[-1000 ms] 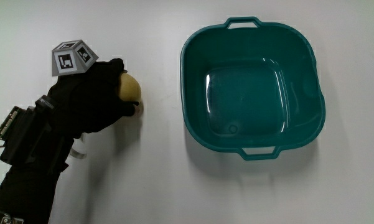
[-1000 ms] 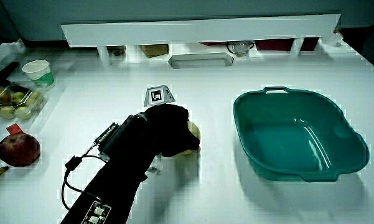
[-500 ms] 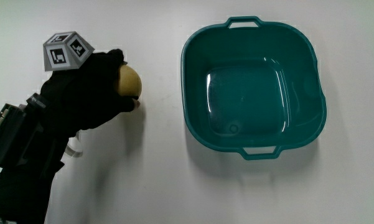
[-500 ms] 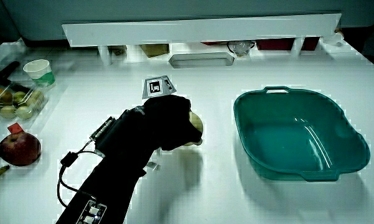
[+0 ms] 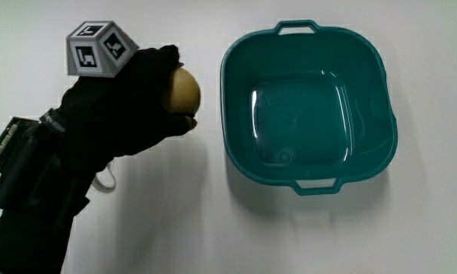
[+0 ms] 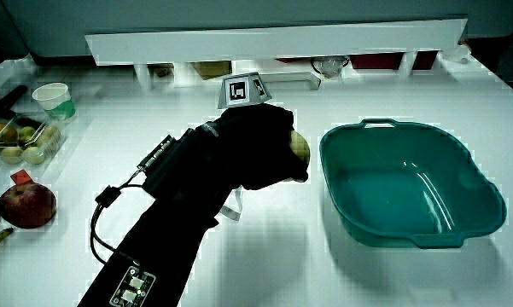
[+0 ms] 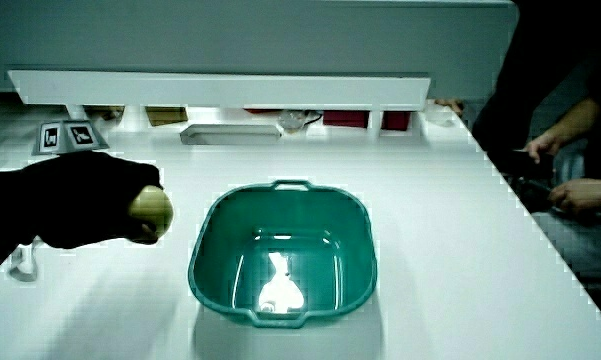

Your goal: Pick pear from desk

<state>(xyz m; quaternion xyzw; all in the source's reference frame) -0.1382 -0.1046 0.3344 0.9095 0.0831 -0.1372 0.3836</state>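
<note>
**Pear up and off the desk**

White surface (image 5: 190,228) fills the scene, with a low partition (image 6: 273,41) along its edge farthest from the person. Biggest thing on it is a teal basin (image 5: 236,144), empty, handles at two ends. Next in size, the hand (image 5: 125,106) and its black-sleeved forearm, sitting just beside the basin with the patterned cube (image 5: 99,49) on its back. The grip is wrapped tight around the pear (image 5: 181,91), fingers curled over most of it so only one yellow-green cheek pokes out toward the basin. In a side view the pear (image 7: 151,207) looks to hang clear of the surface, with a shadow beneath, though it is hard to be sure from that angle. Off near the table's edge in a side view: a red apple (image 6: 26,205), a small paper cup (image 6: 53,96).

So the pick looks done. What could spoil it? The fruit is round and smooth, and much of it bulges past the fingertips; any loosening or a quick swing could let it roll out and drop. A knock against the basin rim close by could also jar it free.
</note>
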